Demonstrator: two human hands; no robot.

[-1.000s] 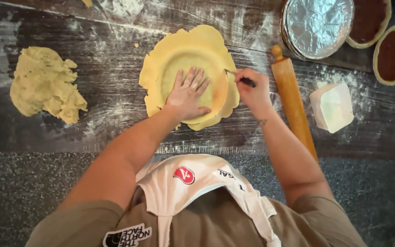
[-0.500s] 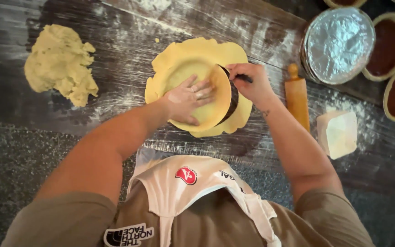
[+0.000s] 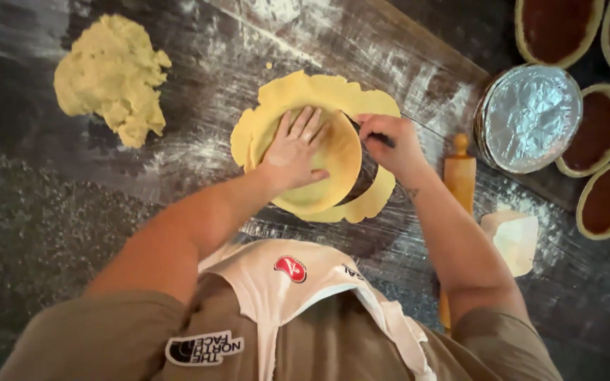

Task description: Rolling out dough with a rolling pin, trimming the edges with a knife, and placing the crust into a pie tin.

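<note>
A round pie tin lined with pale yellow dough [image 3: 326, 176] sits on the floured dark wooden table [image 3: 199, 85]. My left hand [image 3: 294, 149] presses flat inside the lined tin, fingers spread. My right hand [image 3: 388, 141] grips a small dark-handled knife at the tin's right rim. A strip of trimmed dough [image 3: 368, 201] hangs loose along the right and lower rim, with the dark tin edge showing beside it. Uncut dough still overhangs at the top and left.
A big lump of raw dough [image 3: 111, 74] lies at the far left. A wooden rolling pin [image 3: 458, 176] lies right of my right arm, a white tub [image 3: 513, 238] beside it. A stack of foil tins [image 3: 529, 116] and several filled dark pies [image 3: 605, 201] stand at the right.
The knife has travelled along the rim, and the cut strip of dough on the right side has grown longer. My left hand stays pressed in the tin. The view shifted.
</note>
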